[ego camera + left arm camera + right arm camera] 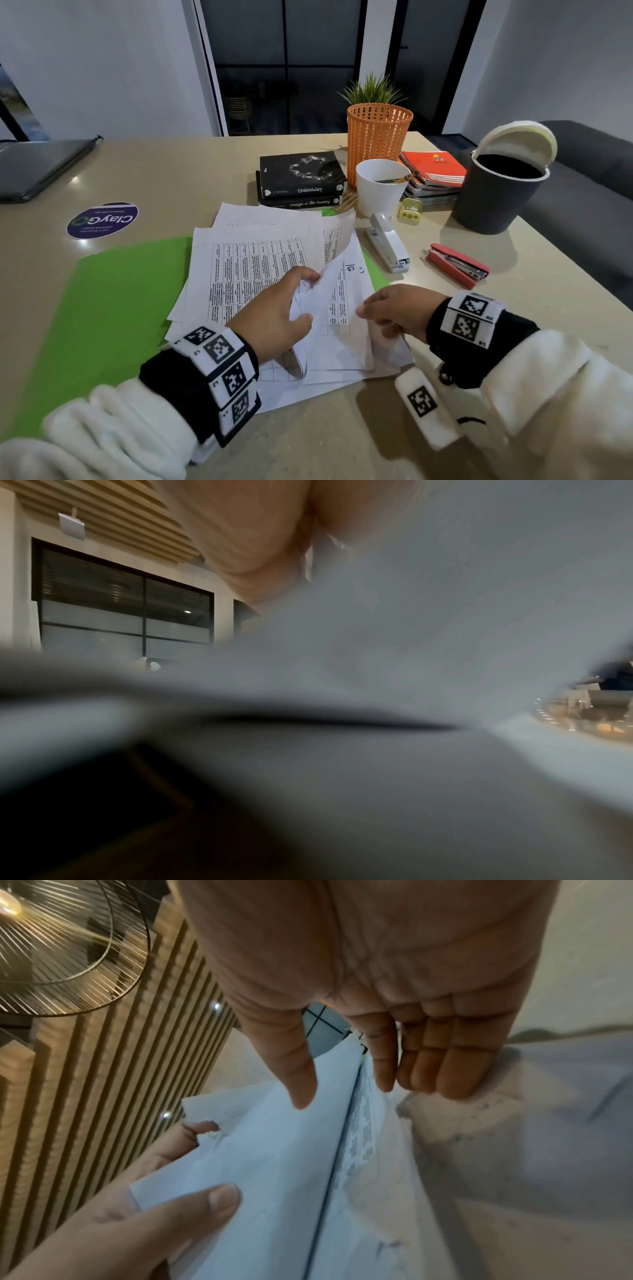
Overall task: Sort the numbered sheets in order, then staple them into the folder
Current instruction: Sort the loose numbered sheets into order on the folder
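A beige table (pixel 342 442) carries everything, a closed dark laptop (pixel 37 168) at its far left corner. On it lies an open green folder (pixel 113 308), and spread loosely across the folder's right half are the numbered sheets (pixel 253 267), printed with tables, fanned and overlapping rather than squared up. Far right stands a dark bin (pixel 496 195) with its pale lid tipped up; beside it an orange mesh basket (pixel 378 137), a stack of two black books (pixel 301 178), spiral notebooks (pixel 435 174) and a white cup (pixel 380 186). Just right of the sheets lie a white stapler (pixel 388 245) and, further right, a red stapler (pixel 457 265), both apart from the hands.

The left hand (pixel 277 311) has fingers and thumb curled round a lifted sheet (pixel 337 298) (marked 16 in pen), raising its left edge off the pile. The right hand (pixel 400 310) rests just beside it with fingers nearly straight (pixel 424 1056), tips on the paper, thumb on the lifted sheet's near side; the two hands are close but not touching
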A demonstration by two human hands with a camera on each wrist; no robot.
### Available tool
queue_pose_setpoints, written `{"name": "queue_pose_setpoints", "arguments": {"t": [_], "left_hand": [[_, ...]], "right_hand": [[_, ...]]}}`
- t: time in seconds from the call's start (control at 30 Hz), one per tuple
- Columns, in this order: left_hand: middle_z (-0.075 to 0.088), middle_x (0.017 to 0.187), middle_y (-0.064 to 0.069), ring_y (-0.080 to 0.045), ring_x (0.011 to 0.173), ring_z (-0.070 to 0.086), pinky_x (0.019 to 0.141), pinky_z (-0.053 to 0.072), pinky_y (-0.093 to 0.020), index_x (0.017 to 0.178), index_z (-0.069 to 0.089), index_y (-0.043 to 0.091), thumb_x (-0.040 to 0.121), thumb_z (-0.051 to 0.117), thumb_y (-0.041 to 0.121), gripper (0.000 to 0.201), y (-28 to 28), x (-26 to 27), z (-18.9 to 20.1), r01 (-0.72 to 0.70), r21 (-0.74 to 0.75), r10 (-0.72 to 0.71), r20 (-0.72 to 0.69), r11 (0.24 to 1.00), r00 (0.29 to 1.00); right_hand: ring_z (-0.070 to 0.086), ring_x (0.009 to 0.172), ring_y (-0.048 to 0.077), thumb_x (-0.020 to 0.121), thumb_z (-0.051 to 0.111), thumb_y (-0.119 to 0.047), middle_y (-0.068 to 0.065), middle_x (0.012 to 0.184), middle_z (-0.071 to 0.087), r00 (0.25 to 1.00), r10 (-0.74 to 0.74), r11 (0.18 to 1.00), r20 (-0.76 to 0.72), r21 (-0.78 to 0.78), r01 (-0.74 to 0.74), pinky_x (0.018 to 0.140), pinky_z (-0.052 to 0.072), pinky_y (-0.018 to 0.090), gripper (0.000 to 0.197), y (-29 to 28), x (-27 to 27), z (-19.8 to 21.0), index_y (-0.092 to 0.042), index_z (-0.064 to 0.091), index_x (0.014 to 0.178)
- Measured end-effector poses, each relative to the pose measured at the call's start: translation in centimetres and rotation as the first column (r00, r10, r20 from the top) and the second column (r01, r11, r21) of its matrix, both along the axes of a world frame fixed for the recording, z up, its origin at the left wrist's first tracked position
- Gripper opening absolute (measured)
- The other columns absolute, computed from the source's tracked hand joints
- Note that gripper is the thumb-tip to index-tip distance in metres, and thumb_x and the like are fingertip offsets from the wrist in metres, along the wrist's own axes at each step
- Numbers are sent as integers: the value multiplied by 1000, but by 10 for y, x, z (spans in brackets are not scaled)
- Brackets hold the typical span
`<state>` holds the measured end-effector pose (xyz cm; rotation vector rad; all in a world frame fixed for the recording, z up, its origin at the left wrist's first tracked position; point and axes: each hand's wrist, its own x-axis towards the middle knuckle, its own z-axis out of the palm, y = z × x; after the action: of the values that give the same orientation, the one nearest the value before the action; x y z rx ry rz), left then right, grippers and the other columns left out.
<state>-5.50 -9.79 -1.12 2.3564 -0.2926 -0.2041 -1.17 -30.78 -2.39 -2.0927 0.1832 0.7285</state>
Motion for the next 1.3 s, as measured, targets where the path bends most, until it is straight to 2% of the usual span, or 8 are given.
{"name": "queue_pose_setpoints", "arguments": {"t": [0.17,0.33,0.43,0.6,0.77,0.93,1.1,1.3], "left_hand": [[63,94,0,-22,73,64,70,54,-37,109,30,48,86,55,19,45,-1,-1,0,-8,-10,8,7,1000,1000],[64,92,-4,-23,71,64,69,55,-42,109,32,46,84,54,15,46,-2,-2,3,-35,-38,36,18,999,999],[62,94,3,-21,71,64,70,55,-42,112,34,43,84,53,14,44,-2,-2,5,-41,-46,42,25,998,999],[61,95,4,-15,70,62,71,54,-38,109,35,43,83,51,12,43,-1,-1,3,-27,-54,28,15,998,999],[61,93,2,-14,58,57,66,51,-36,103,44,42,82,47,12,37,0,-1,2,30,-62,-30,-7,998,1000],[52,107,18,-6,93,59,69,43,-4,87,54,46,83,47,7,40,0,0,-7,45,-79,-46,-9,996,999],[55,108,19,-3,105,53,91,43,-26,91,62,37,81,49,7,34,1,1,-9,-16,-97,17,2,995,1000],[57,94,17,6,93,52,78,35,-10,76,59,34,81,50,10,26,3,3,-5,-99,-125,113,106,987,988]], "right_hand": [[54,80,24,79,72,-13,12,89,58,999,-31,974,19,223,26,76,48,35,20,14,-7,8,-13,53,86],[59,92,18,85,65,-30,2,110,62,969,210,973,133,68,-220,89,51,36,32,32,-18,14,-25,47,111],[59,88,18,85,64,-34,-3,104,61,964,210,974,165,54,-222,91,50,38,39,37,-19,15,-25,47,118],[62,108,26,84,65,-33,-1,109,63,971,178,980,160,61,-189,93,51,38,41,35,-18,17,-23,47,120],[65,97,22,88,60,-30,2,103,64,971,16,983,240,176,-60,90,53,36,40,28,-12,18,-32,39,122],[61,72,15,92,55,-31,0,89,61,978,-109,953,178,300,51,83,52,35,10,25,-5,13,-22,50,91],[67,76,21,85,62,-40,5,97,63,976,-141,962,165,257,96,82,57,37,19,21,-2,6,-28,49,94],[66,79,26,91,53,-43,10,101,66,988,-127,968,87,227,104,84,56,38,30,10,-3,8,-14,60,96]]}}
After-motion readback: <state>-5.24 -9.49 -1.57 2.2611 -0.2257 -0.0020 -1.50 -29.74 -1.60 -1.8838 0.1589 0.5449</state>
